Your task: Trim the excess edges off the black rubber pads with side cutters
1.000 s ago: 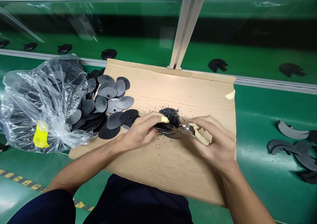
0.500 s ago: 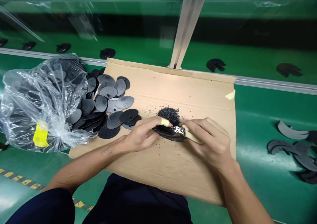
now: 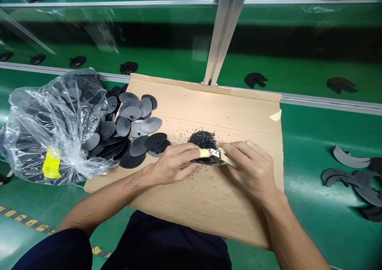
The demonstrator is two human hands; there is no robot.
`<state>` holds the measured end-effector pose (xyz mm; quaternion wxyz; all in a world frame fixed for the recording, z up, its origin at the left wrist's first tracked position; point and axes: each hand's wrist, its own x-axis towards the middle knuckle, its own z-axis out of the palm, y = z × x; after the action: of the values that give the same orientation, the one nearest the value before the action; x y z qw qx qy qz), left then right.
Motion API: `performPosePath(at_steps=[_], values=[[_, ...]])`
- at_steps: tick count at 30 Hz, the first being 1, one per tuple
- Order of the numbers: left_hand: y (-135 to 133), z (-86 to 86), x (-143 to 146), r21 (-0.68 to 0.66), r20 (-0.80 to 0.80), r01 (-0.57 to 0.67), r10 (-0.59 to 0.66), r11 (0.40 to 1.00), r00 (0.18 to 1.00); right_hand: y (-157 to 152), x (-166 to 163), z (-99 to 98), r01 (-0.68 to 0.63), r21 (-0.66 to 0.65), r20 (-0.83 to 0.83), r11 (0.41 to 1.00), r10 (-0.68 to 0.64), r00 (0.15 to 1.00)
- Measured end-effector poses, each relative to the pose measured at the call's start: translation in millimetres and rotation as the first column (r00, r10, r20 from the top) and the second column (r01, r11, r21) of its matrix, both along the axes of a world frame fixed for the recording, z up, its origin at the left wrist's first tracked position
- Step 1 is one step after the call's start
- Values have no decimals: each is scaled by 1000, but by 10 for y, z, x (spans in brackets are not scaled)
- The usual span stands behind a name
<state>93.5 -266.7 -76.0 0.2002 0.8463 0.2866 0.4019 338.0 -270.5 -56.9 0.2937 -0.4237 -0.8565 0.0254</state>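
My left hand [image 3: 173, 164] is closed on a dark oval plastic disc [image 3: 212, 162], its taped fingertip on the disc's top. My right hand [image 3: 253, 170] grips small cutting pliers [image 3: 219, 154] with tan-wrapped handles, the metal jaws at the disc's edge. Both hands rest over a cardboard sheet [image 3: 209, 198] on my lap. A small heap of black trimmings [image 3: 203, 138] lies just behind the disc. A pile of grey oval discs [image 3: 131, 127] sits to the left on the cardboard.
A clear plastic bag [image 3: 50, 127] with more discs and a yellow label lies at the left. Behind runs a green conveyor belt [image 3: 179, 65] carrying black parts, with a metal post [image 3: 222, 31]. Curved grey pieces [image 3: 352, 170] lie at the right.
The pliers have moved left onto the disc's edge and my right hand has closed in on my left. The view shifted slightly downward.
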Motion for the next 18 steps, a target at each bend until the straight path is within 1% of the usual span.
performPosePath(at_steps=[1, 3, 4, 6, 8, 10, 12, 15, 17, 18], values=[[8, -3, -2, 14, -40, -19, 20, 1000, 999, 15, 3, -14, -21, -11, 4, 1000, 21, 1000], [27, -3, -6, 33, -75, -67, 70, 997, 995, 46, 16, -36, -43, -83, -12, 996, 43, 999], [38, 0, -8, 39, -71, -91, 93, 995, 993, 62, 28, -45, -29, -125, -11, 992, 28, 1000], [60, 8, -13, 42, -44, -126, 128, 991, 991, 98, 72, -68, 53, -176, 48, 983, -45, 998], [77, 15, -18, 44, -27, -149, 150, 988, 988, 138, 142, -104, 184, -151, 148, 971, -162, 976], [85, 18, -20, 48, -25, -158, 159, 986, 987, 179, 224, -155, 299, -80, 217, 951, -276, 936], [86, 17, -19, 60, -21, -152, 153, 987, 988, 211, 296, -207, 359, -14, 238, 933, -345, 908], [85, 5, -10, 83, -9, -134, 135, 988, 991, 231, 330, -237, 365, 7, 244, 931, -356, 902], [80, -7, 4, 80, 7, -137, 137, 987, 991, 217, 283, -202, 303, -36, 182, 952, -292, 939], [76, -13, 14, 70, 13, -142, 142, 987, 990, 201, 242, -167, 242, -70, 120, 968, -232, 965]])
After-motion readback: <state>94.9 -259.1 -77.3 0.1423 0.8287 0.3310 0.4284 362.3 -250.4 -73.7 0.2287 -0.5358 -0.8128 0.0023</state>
